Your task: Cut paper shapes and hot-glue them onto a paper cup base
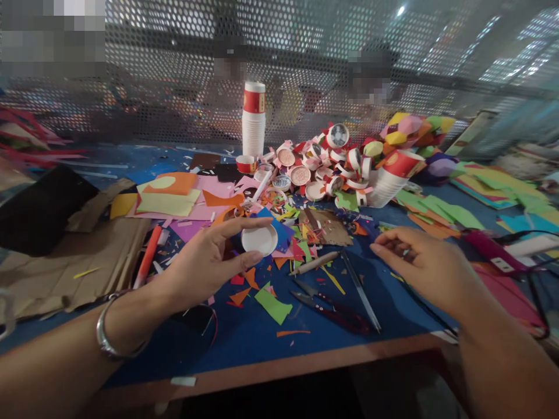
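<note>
Between the thumb and fingers of my left hand (218,250) is a shallow, round white cut-down paper cup (259,240), its round white face turned toward me. My right hand (419,262) hovers over the right side of the blue table, thumb and index fingertips close together; whether anything is pinched there is too small to tell. Between the hands lie a brown pencil-like stick (315,263), small snips (325,305) and a clear-barrelled pen (361,294). A green paper scrap (273,302) sits below the held cup piece.
Behind the hands stand a tall paper cup stack (254,125), a heap of cut cup pieces (301,174) and a tilted cup stack (393,177). Cardboard (100,256) and an orange marker (148,256) are at left. A perforated metal screen (301,35) closes the back.
</note>
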Available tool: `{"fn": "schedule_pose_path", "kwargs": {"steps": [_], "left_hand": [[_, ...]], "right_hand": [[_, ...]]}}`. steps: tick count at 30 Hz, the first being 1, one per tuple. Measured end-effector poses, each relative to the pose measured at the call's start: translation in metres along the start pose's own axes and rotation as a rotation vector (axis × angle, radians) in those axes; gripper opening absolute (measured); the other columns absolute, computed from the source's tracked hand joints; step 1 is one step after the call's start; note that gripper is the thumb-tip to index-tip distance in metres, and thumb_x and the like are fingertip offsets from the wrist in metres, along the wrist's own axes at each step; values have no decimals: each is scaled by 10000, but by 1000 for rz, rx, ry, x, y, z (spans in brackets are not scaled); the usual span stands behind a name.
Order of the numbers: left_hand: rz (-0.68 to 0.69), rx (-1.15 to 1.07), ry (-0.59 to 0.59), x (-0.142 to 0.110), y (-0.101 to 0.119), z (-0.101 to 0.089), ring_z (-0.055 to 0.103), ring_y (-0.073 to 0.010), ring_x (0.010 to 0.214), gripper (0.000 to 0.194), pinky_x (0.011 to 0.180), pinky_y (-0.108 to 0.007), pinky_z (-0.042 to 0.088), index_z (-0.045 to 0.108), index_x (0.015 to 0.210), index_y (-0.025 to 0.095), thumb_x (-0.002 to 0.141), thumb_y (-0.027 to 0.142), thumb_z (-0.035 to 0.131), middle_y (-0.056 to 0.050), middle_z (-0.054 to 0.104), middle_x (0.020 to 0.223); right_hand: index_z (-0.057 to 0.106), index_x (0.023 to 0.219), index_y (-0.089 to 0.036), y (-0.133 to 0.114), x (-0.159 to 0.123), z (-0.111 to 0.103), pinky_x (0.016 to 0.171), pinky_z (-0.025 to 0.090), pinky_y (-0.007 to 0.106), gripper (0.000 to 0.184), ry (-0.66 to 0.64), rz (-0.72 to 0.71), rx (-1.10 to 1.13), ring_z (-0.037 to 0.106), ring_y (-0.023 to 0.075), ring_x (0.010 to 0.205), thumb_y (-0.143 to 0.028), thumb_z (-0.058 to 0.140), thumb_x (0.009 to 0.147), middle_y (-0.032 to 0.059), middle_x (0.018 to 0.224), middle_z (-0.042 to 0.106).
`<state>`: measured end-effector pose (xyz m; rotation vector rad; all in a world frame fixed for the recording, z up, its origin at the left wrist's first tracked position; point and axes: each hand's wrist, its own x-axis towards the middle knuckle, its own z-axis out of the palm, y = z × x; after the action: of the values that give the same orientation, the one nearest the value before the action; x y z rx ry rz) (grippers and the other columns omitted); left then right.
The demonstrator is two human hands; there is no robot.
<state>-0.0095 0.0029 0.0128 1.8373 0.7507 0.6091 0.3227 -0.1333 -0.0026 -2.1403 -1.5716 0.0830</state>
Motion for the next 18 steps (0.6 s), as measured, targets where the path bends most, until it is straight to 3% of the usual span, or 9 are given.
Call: {"fn": "schedule_pose_path", "kwargs": {"steps": [7,11,18], "left_hand": [[-8,8,-19,1,0,0,539,-95,692,468,618,-211,469,602,1350,264,893,314,694,2,670,906],[-5,0,-13,2,-2,0,574,-113,760,481,679,-231,499,594,1359,273,891,325,696,-10,681,976],[-6,25,-13,2,-3,-2,576,-119,769,487,679,-245,497,590,1366,266,894,329,690,-30,682,1047]], "right_hand": [[682,894,-213,35,32,10,652,446,362,387,-7,160,12,640,244,673,-567,726,744,73,807,716],[730,852,-180,39,43,15,650,431,349,360,-17,317,298,624,235,701,-444,849,638,82,767,706],[712,863,-183,32,35,11,540,465,257,263,101,495,762,580,139,635,-336,828,683,22,779,641]]}}
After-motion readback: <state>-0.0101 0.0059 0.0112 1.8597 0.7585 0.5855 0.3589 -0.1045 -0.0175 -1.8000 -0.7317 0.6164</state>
